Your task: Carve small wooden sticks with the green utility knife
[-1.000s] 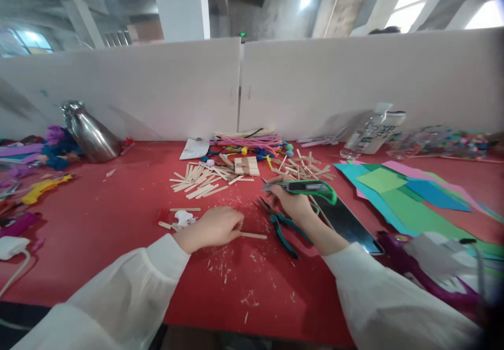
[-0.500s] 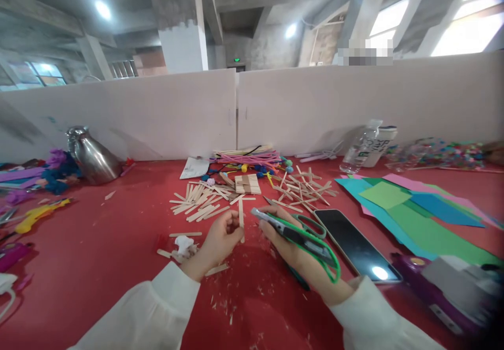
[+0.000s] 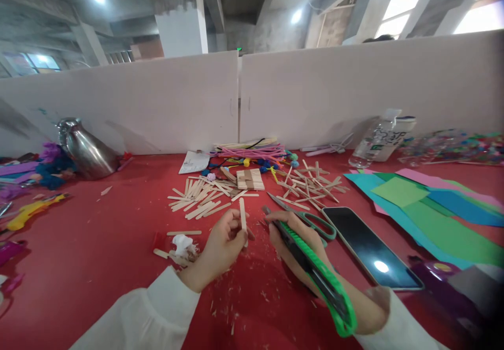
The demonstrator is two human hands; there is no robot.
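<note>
My left hand (image 3: pixel 220 247) pinches a thin wooden stick (image 3: pixel 243 215) and holds it upright above the red table (image 3: pixel 98 255). My right hand (image 3: pixel 293 240) is wrapped round a green and black utility knife (image 3: pixel 315 271), whose tip points toward the stick. The two hands are close together, a small gap between them. Wood shavings lie on the table below them. Green-handled scissors (image 3: pixel 311 223) lie just behind my right hand.
A heap of wooden sticks (image 3: pixel 200 195) and a second heap (image 3: pixel 311 182) lie further back, with a small stick panel (image 3: pixel 249 178) and pipe cleaners (image 3: pixel 252 153). A phone (image 3: pixel 370 247) and coloured paper sheets (image 3: pixel 433 208) are to the right, a steel jug (image 3: pixel 84 150) at left, a bottle (image 3: pixel 372 142) by the white partition.
My left hand lifted the stick off the table and stood it upright. My right hand brought the knife down from further back and turned it so its tip faces the stick.
</note>
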